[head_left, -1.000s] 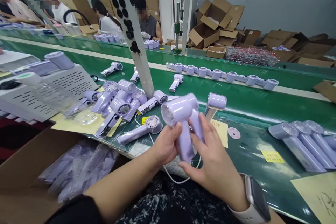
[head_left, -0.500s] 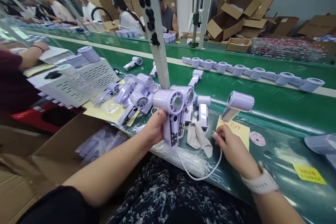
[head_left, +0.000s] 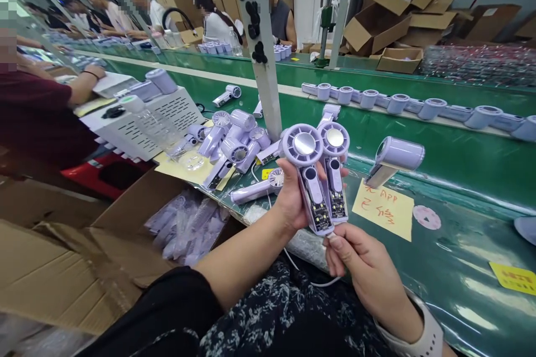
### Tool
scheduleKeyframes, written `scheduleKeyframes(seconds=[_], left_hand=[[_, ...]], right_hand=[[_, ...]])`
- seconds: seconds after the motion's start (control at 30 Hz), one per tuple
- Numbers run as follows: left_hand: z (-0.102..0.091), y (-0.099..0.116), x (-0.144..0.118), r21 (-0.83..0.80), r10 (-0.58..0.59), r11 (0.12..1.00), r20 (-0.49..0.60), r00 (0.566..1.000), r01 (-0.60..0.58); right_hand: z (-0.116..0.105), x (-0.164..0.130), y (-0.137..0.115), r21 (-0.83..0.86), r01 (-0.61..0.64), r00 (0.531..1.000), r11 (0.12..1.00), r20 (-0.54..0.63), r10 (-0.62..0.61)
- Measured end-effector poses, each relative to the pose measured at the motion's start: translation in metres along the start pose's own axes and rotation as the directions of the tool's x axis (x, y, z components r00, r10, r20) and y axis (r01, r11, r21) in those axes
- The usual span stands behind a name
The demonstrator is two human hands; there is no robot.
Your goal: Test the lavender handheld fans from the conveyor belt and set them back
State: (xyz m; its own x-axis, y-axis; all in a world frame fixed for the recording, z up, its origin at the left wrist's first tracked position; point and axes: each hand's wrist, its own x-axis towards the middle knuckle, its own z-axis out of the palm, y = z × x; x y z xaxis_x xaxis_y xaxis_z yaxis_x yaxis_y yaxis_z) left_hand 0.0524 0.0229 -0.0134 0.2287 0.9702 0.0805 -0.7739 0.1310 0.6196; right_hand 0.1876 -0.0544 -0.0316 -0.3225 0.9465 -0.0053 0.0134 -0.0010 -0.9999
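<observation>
Two lilac handheld fans [head_left: 320, 178] stand upright side by side, heads up and open handle backs facing the camera, clamped together in the left hand [head_left: 288, 201] just in front of the white post [head_left: 262, 50]. The right hand [head_left: 360, 265], below the handles, pinches a white cable [head_left: 310, 279] at the base of the nearer fan. Left of the post lies a heap of fans [head_left: 228, 145]; right of it a single fan [head_left: 393, 159] rests by a yellow note [head_left: 383, 209] on the green table [head_left: 452, 268].
</observation>
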Motion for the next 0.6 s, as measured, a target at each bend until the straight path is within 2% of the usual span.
scheduleKeyframes(seconds=[0.1, 0.2, 0.27, 0.33, 0.4, 0.47, 0.53, 0.6], left_hand=[[0.0, -0.001, -0.003, 0.03, 0.054, 0.998, -0.026, 0.998, -0.053], [-0.003, -0.004, -0.006, 0.076, 0.126, 0.99, -0.091, 0.988, -0.12], [-0.004, -0.003, -0.008, 0.077, 0.123, 0.99, -0.114, 0.986, -0.115], [-0.005, 0.0, -0.008, 0.031, 0.104, 0.994, -0.133, 0.986, -0.1], [-0.005, 0.007, -0.008, -0.06, 0.075, 0.995, -0.155, 0.985, -0.085], [-0.004, 0.014, -0.009, -0.127, 0.063, 0.988, -0.16, 0.985, -0.084], [-0.003, 0.018, -0.011, -0.136, 0.061, 0.988, -0.126, 0.99, -0.078], [-0.002, 0.019, -0.013, -0.109, 0.077, 0.99, -0.086, 0.993, -0.087]], right_hand=[[0.016, -0.005, 0.009, 0.267, -0.071, 0.996, 0.961, -0.041, 0.085], [0.027, -0.004, 0.013, 0.357, -0.066, 0.987, 0.932, -0.112, 0.113], [0.025, -0.002, 0.012, 0.226, -0.025, 0.99, 0.974, -0.129, 0.055], [0.019, 0.0, 0.009, -0.002, 0.071, 0.994, 0.997, -0.085, -0.071], [0.012, 0.001, 0.006, -0.164, 0.202, 0.979, 0.966, -0.009, -0.206], [0.009, 0.001, 0.004, -0.225, 0.273, 0.96, 0.935, 0.007, -0.278], [0.009, 0.002, 0.004, -0.247, 0.231, 0.965, 0.941, -0.062, -0.253], [0.012, 0.003, 0.006, -0.235, 0.132, 0.976, 0.963, -0.139, -0.167]])
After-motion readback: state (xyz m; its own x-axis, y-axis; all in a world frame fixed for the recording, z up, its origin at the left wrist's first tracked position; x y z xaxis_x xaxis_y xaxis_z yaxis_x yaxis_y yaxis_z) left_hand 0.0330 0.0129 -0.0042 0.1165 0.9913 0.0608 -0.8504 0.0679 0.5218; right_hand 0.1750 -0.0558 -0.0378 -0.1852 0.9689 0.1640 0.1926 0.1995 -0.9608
